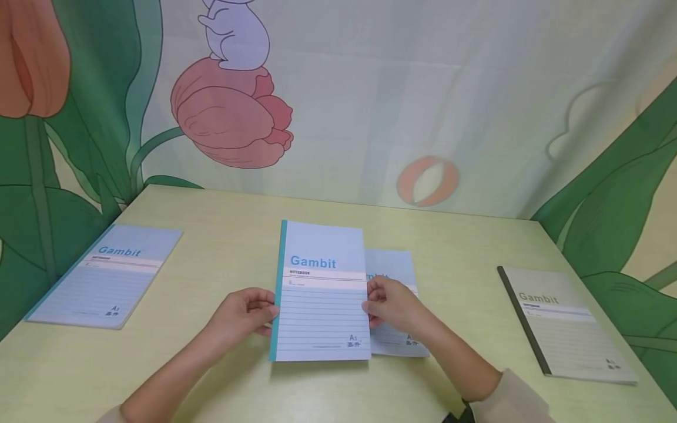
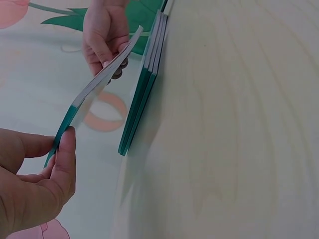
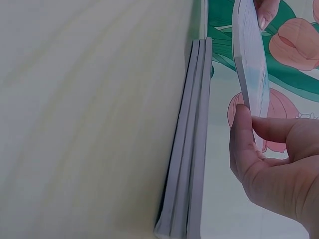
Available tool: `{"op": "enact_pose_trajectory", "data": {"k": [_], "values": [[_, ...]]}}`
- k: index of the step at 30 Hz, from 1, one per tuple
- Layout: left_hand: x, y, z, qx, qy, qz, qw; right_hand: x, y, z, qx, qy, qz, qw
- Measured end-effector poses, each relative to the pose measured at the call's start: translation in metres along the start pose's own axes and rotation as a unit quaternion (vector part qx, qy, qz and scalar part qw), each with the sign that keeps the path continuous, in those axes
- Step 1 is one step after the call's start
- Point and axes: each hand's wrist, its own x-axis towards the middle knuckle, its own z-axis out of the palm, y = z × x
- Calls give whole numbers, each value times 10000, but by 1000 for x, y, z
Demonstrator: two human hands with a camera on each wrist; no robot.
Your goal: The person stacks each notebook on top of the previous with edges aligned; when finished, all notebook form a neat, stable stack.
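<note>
A light blue Gambit notebook (image 1: pixel 322 323) with a teal spine is held up over the table between both hands, its cover facing the head camera. The left hand (image 1: pixel 245 314) pinches its spine side; thumb and fingers show on either face in the left wrist view. On the opposite edge, the right hand (image 1: pixel 391 305) grips the pages between thumb and fingers. Behind and partly covered by it, another blue notebook (image 1: pixel 391 346) lies on the table. The wrist views show this as a small stack of notebooks (image 3: pixel 192 139) with teal spines (image 2: pixel 134 114).
At the table's left side lies a blue Gambit notebook (image 1: pixel 106 282). A pale notebook with a black spine (image 1: pixel 566 329) lies at the right edge. The light wooden table (image 1: pixel 222 235) ends at a curtain (image 1: pixel 344 106) printed with flowers.
</note>
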Motion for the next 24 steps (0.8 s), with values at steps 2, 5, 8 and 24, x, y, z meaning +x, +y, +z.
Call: {"op": "enact_pose_trajectory", "data": {"k": [2, 5, 8, 24], "values": [[1, 0, 2, 4, 10, -16, 10000, -1, 1, -2, -20, 0, -14, 10000], [2, 1, 5, 7, 42, -45, 10000, -2, 3, -4, -13, 4, -5, 10000], [4, 2, 9, -14, 81, -87, 9999, -3, 4, -7, 27, 37, 47, 10000], [14, 5, 22, -73, -74, -57, 9999, -6, 14, -20, 60, 125, 141, 9998]]}}
